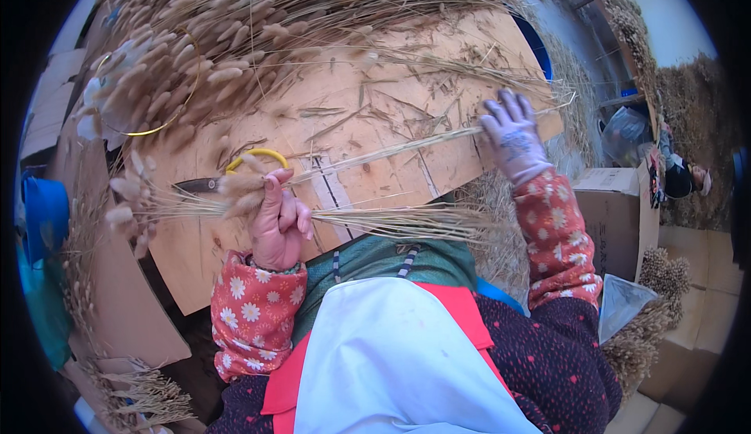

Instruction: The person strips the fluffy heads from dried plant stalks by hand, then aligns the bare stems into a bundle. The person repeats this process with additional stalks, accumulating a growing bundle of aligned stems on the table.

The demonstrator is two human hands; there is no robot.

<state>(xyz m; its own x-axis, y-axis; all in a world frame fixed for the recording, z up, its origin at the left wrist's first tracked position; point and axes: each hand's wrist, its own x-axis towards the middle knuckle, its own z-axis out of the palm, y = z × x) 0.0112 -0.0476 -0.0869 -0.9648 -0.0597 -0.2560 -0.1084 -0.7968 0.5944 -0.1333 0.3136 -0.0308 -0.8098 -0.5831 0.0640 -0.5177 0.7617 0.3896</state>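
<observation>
My left hand (280,228), bare, grips a bundle of dried bunny tail grass. Its fluffy heads (243,193) bunch by the thumb, and more heads fan out to the left. Loose stems (405,222) from this bundle stretch rightward over my lap. A second strand of stems (393,151) runs from the left hand up to my right hand (511,134), which wears a pale glove with blue print. The right fingers are extended at the board's right end; whether they grip the stems is hidden. Scissors with yellow handles (280,153) lie behind the left hand, their dark blade (196,185) pointing left.
A large heap of bunny tail grass (234,29) covers the far side of the wooden board (375,117). A yellow ring (154,132) lies among the heads. Stem scraps litter the wood. To the right stand a cardboard box (604,217) and another person (680,173).
</observation>
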